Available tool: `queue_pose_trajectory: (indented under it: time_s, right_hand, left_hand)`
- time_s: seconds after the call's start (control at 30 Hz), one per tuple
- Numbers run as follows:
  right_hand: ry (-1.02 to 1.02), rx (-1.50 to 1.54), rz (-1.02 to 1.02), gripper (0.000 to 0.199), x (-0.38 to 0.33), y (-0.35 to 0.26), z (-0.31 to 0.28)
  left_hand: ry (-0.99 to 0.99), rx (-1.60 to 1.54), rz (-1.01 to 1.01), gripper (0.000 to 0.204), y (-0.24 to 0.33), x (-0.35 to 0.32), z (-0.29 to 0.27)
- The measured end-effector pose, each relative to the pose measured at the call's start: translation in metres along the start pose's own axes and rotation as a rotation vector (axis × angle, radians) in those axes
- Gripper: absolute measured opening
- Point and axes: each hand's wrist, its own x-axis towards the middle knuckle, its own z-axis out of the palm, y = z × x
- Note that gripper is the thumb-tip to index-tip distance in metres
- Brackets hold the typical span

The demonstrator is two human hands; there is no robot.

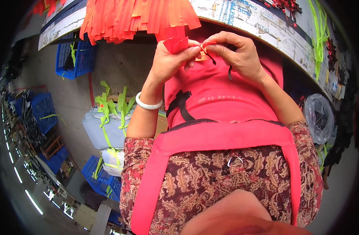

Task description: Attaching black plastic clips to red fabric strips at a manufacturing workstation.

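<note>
Centrally: left hand (pixel 169 58), white bangle (pixel 148 103) at the wrist, fingers pressed together on a folded red strap (pixel 175 44). Right hand (pixel 236 53), touching the left, pinching a small orange tab (pixel 203 53) at the strap's end. Below both: red apron (pixel 222 98) with black ties. Above: bench (pixel 265 23) edge hung with orange strips (pixel 128 17). Left, on the floor: blue crates (pixel 75 55), green straps (pixel 109 105).

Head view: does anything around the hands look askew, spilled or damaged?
Nothing stands out. The left hand and right hand pinch a small red-orange strip above a red apron. Orange strips hang in a bunch from the table edge; green strips lie over bundles below.
</note>
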Motion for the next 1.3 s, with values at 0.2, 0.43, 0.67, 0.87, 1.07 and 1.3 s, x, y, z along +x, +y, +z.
queue_pose_trajectory:
  time_s: [0.2,0.43,0.67,0.87,1.07,1.3]
  right_hand:
    - [-0.143,-0.223,-0.231,0.012,0.005,-0.001,-0.006]
    - [0.006,-0.055,0.232,0.014,-0.002,-0.005,-0.001]
    - [-0.060,0.000,0.128,0.015,-0.002,0.005,0.001]
    - [-0.119,0.001,0.348,0.016,-0.003,-0.005,0.000]
    - [-0.149,0.006,0.384,0.016,-0.002,-0.007,-0.005]
    - [-0.267,0.143,0.515,0.018,0.002,-0.010,-0.010]
  left_hand:
    - [-0.003,-0.023,0.025,0.016,-0.009,0.000,0.000]
    - [0.041,-0.112,-0.004,0.016,-0.014,-0.001,-0.005]
    - [0.021,-0.175,-0.054,0.016,-0.015,-0.004,-0.004]
    - [0.012,-0.245,-0.082,0.014,-0.015,-0.003,-0.004]
    - [-0.003,-0.217,-0.109,0.013,-0.014,-0.002,-0.002]
    - [-0.076,-0.062,-0.179,0.014,-0.010,0.000,-0.008]
